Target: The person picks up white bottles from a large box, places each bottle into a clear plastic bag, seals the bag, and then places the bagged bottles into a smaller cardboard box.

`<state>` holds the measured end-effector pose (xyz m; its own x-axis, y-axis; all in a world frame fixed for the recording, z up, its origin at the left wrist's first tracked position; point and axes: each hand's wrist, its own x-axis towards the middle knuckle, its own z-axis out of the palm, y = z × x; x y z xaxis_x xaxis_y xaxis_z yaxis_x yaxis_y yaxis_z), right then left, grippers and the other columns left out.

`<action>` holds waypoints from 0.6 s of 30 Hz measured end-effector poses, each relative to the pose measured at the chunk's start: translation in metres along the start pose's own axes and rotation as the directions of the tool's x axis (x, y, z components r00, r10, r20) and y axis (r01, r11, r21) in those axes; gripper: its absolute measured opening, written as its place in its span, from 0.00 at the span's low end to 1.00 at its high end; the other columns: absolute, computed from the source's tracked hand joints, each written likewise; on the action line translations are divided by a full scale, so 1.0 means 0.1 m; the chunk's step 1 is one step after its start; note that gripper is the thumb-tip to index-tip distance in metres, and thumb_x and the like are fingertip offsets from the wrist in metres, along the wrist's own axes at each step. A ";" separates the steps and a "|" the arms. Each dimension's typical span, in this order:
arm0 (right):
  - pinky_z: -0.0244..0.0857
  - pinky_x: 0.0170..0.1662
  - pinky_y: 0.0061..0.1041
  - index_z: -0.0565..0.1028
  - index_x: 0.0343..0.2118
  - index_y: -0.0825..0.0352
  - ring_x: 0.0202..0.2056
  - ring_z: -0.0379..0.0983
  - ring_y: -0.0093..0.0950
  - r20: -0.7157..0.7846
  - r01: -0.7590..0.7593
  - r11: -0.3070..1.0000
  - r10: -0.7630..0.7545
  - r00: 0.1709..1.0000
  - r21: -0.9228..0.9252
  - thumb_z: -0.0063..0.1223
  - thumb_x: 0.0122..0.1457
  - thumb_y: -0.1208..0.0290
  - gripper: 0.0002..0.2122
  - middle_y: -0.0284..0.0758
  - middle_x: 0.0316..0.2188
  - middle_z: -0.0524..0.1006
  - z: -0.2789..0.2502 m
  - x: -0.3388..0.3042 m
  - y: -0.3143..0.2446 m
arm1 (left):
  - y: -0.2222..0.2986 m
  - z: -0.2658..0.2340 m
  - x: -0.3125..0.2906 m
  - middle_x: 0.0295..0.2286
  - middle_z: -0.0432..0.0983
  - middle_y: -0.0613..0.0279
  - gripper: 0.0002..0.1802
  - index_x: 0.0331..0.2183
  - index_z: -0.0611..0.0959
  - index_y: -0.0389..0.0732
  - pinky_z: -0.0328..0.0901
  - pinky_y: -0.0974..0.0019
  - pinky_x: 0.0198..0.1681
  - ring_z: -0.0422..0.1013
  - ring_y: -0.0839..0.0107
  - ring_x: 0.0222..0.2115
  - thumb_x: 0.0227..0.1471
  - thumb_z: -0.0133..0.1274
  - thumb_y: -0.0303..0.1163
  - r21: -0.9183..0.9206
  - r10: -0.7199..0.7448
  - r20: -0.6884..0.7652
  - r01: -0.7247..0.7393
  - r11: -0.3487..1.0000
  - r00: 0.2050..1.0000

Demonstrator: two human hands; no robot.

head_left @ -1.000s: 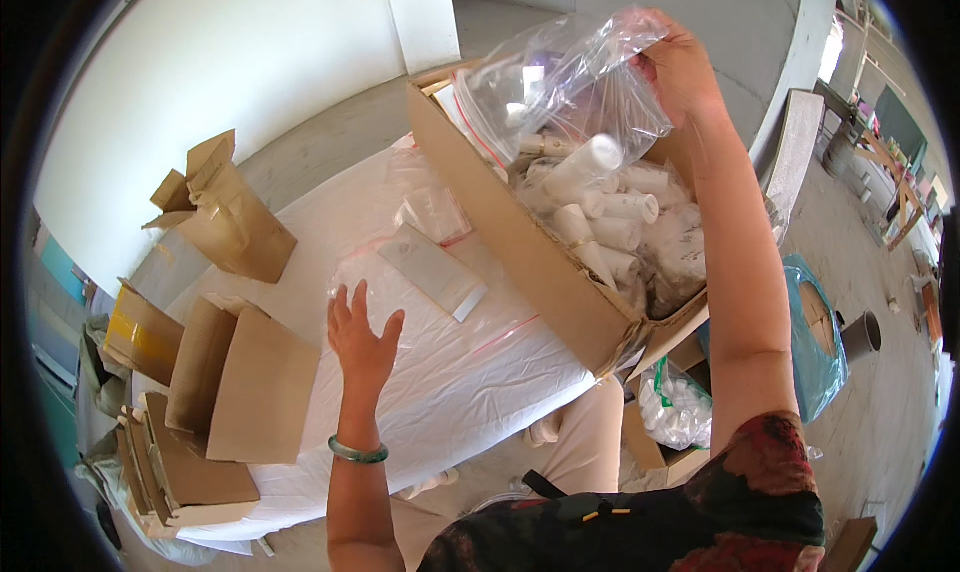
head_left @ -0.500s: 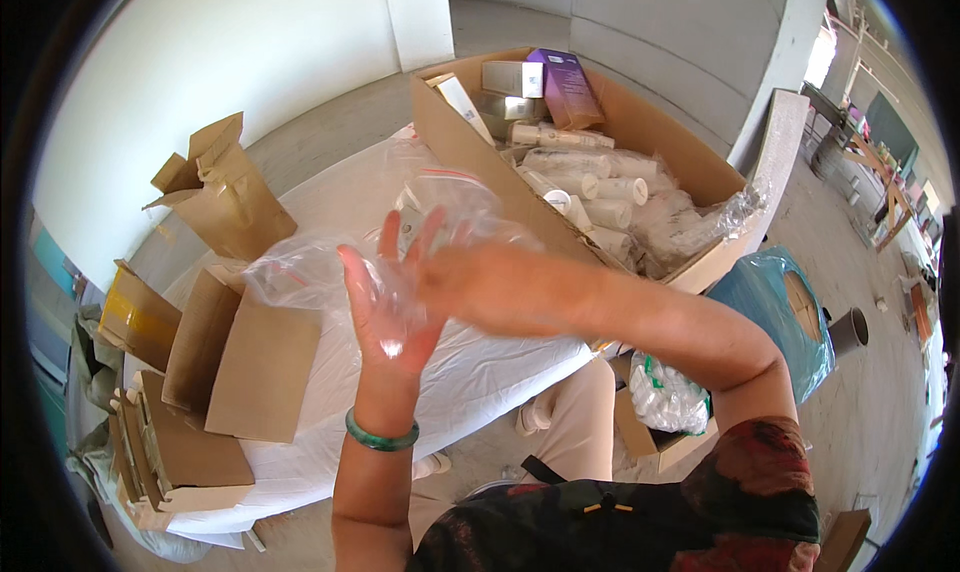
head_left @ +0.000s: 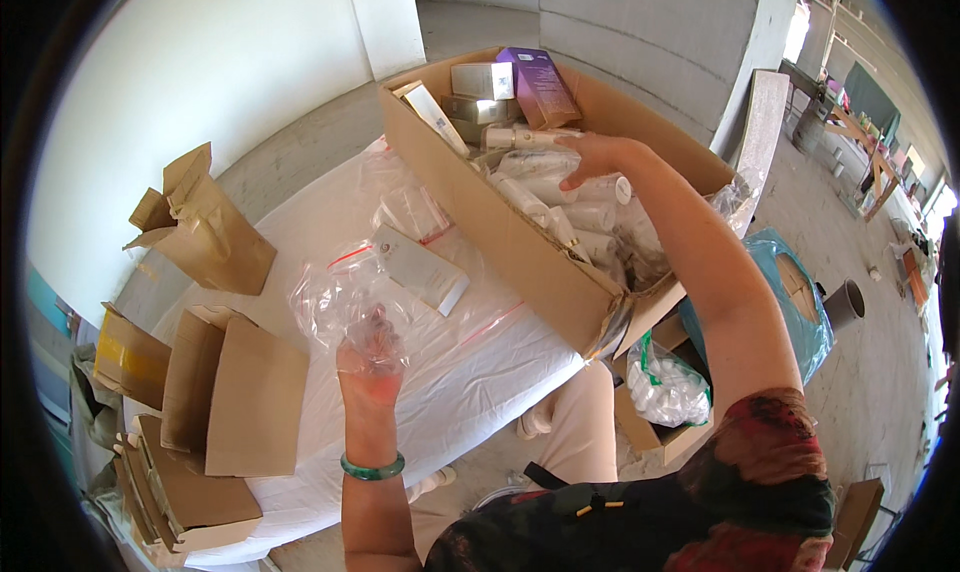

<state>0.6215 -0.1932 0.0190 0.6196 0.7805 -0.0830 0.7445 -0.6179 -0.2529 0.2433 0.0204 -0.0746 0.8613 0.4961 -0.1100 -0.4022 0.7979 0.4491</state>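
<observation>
My left hand point(head_left: 372, 367) is low over the white-covered table, its fingers closed in a crumpled clear plastic bag point(head_left: 335, 297) with a red strip. Beyond it a flat white box point(head_left: 420, 269) lies on the sheet. My right hand point(head_left: 605, 155) reaches into a large open carton point(head_left: 500, 227), thumb and fingers apart. Its fingertips are at a pale bottle point(head_left: 530, 137) with a shiny collar, and I see no grip on it. Several white bottles point(head_left: 590, 215) in clear wrap lie below that hand.
At the carton's far end are a purple box point(head_left: 545, 87) and several small white and silvery boxes point(head_left: 482, 80). Open brown cartons point(head_left: 258, 392) stand on the left. A blue bag point(head_left: 765, 282) and a bag of white pieces point(head_left: 665, 392) are at the right.
My hands were together over the table among clear plastic. Now they are apart: my right hand has moved away into the large carton, my left has lowered with the bag. The white box now shows fully.
</observation>
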 end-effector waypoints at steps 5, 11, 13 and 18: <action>0.63 0.49 0.28 0.66 0.56 0.55 0.44 0.70 0.32 0.218 -0.111 0.963 0.057 0.974 0.245 0.64 0.45 0.65 0.32 0.42 0.48 0.71 0.02 0.02 -0.10 | -0.14 0.40 -0.07 0.29 0.73 0.62 0.15 0.39 0.75 0.40 0.64 0.73 0.25 0.69 0.74 0.26 0.57 0.46 0.41 0.049 0.115 -0.109 -0.110 0.993 0.987; 0.67 0.37 0.24 0.76 0.47 0.56 0.36 0.72 0.26 0.104 -0.043 0.959 0.014 0.994 0.282 0.60 0.47 0.73 0.20 0.38 0.35 0.76 -0.05 -0.14 -0.27 | -0.35 0.46 0.02 0.32 0.74 0.59 0.15 0.40 0.75 0.41 0.63 0.72 0.27 0.68 0.70 0.28 0.56 0.48 0.41 0.080 0.129 -0.129 -0.119 0.990 0.983; 0.65 0.34 0.22 0.78 0.43 0.56 0.31 0.71 0.24 -0.064 0.140 0.977 -0.131 0.989 0.163 0.57 0.48 0.74 0.16 0.36 0.29 0.76 0.02 -0.15 -0.27 | -0.38 0.32 0.10 0.34 0.73 0.60 0.15 0.41 0.74 0.42 0.62 0.72 0.28 0.67 0.70 0.29 0.56 0.48 0.40 0.069 0.076 -0.128 -0.068 0.995 0.989; 0.62 0.30 0.22 0.78 0.32 0.60 0.25 0.67 0.22 -0.352 0.177 0.966 -0.102 0.930 0.187 0.51 0.52 0.76 0.06 0.32 0.21 0.74 -0.04 -0.17 -0.37 | -0.16 -0.05 0.24 0.38 0.70 0.66 0.16 0.47 0.70 0.45 0.61 0.72 0.31 0.65 0.74 0.32 0.56 0.46 0.33 0.222 0.196 -0.078 -0.174 0.959 0.978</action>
<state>0.5844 -0.1840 0.0338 0.5882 0.7556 0.2882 0.7823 -0.4413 -0.4396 0.2688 0.0211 -0.0889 0.7389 0.6679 -0.0889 -0.4670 0.6028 0.6469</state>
